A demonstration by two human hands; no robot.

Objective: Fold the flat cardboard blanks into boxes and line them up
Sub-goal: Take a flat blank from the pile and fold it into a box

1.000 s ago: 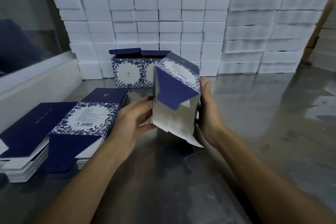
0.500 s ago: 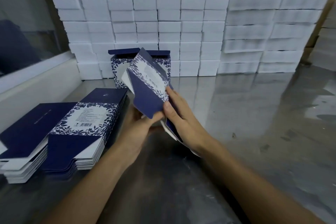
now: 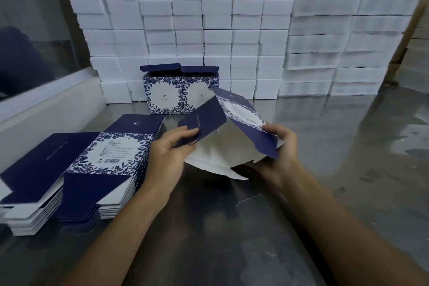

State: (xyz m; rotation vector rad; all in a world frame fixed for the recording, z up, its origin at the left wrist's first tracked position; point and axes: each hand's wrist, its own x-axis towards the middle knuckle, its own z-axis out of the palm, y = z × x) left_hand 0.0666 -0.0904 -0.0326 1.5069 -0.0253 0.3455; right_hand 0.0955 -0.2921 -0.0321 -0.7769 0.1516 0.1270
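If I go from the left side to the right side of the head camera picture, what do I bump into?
Stacks of flat blanks → left hand → half-folded box → right hand → bare shiny table.

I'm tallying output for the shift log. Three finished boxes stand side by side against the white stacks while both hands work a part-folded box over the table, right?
Not quite: the head view shows two finished boxes, not three. The rest holds: they stand side by side against the white stacks, and the left hand and right hand hold the part-folded box over the table.
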